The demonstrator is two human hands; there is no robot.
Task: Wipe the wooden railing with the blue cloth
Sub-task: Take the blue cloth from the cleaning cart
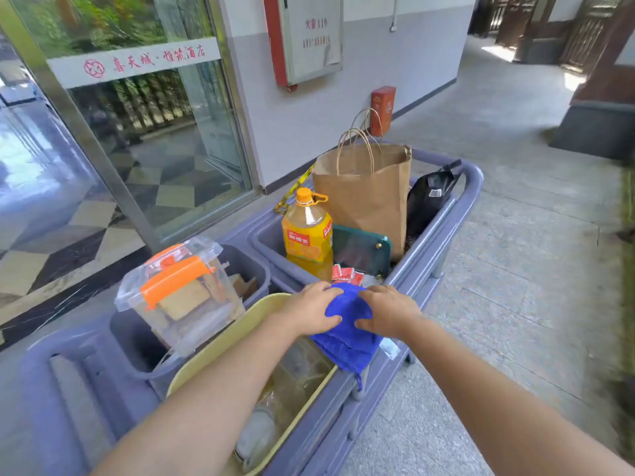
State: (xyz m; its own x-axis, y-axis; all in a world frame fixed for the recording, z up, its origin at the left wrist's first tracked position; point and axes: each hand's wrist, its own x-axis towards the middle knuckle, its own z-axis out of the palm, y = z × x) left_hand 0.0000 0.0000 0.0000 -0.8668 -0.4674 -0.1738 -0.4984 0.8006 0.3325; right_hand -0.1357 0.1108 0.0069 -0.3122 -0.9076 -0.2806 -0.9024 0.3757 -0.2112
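A bunched blue cloth (348,333) lies over the right rim of a purple-grey plastic cart (443,231), with one corner hanging down outside it. My left hand (311,309) grips the cloth's left side, fingers curled into the fabric. My right hand (386,310) holds its right side the same way. Dark wooden railings and lattice panels (584,36) show far off at the top right, down the corridor. No railing is within reach of my hands.
The cart holds a yellow basin (220,345), a clear box with an orange latch (178,293), an orange drink bottle (307,231), a brown paper bag (364,190), a green case (360,250) and a black bag (429,197). A glass door (137,132) stands left; paved walkway (515,269) runs right.
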